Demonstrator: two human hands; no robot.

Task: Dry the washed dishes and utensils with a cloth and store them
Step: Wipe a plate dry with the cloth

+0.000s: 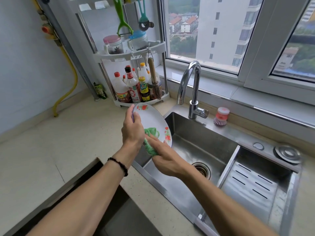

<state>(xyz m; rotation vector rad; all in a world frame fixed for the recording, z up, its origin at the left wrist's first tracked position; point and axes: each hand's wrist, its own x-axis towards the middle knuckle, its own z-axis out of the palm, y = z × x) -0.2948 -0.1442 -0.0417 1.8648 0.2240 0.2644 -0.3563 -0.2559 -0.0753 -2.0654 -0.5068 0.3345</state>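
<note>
1. Plate (151, 119) held tilted on edge over the bench/sink (201, 143) border, face turned twd the right.
2. Left hand (133, 128) grips the plate's left rim, fingers curled round the edge from behind.
3. Right hand (163, 157) presses green cloth (150, 142) flat vs the plate's lower face; fingers mostly straight, together.
4. Key relation: unwiped face lies up & away from the cloth, along the plate's tilt; right hand nearer, so prob. wipes upward.
5. Storage spot not evident.
</note>
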